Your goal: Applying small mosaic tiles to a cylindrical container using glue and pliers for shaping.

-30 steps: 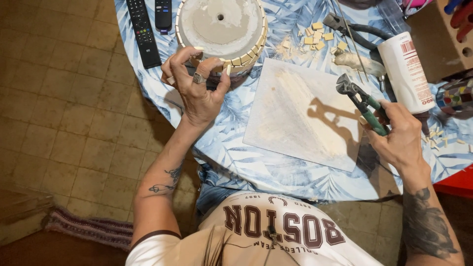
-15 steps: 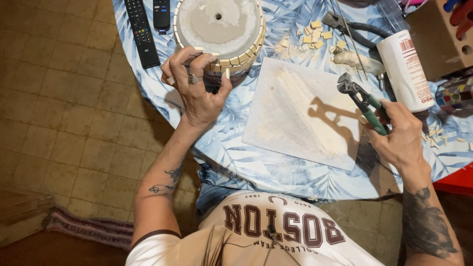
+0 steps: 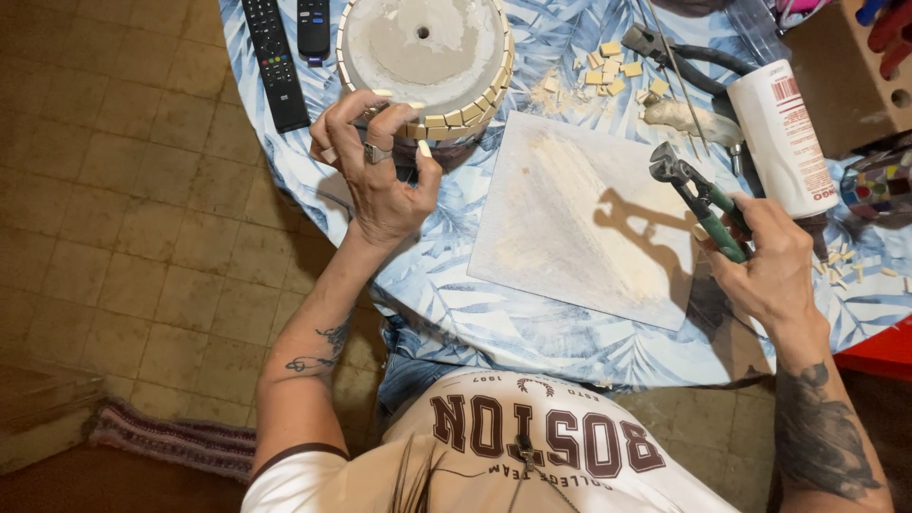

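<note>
While an upturned grey pot (image 3: 423, 43) with a band of cream tiles glued around its rim sits at the far edge of the leaf-patterned counter (image 3: 494, 323), its near side is touched by the fingertips of the left hand (image 3: 378, 171), whose grip is curled but closed on nothing that can be made out. Green-handled nippers (image 3: 698, 198) are clenched in the right hand (image 3: 771, 266), held above a pale square board (image 3: 579, 218), just beside a white bottle (image 3: 784, 138).

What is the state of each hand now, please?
Left hand: fingers curled against the tiled rim of the upturned pot.
Right hand: closed on the green-handled nippers.
</note>
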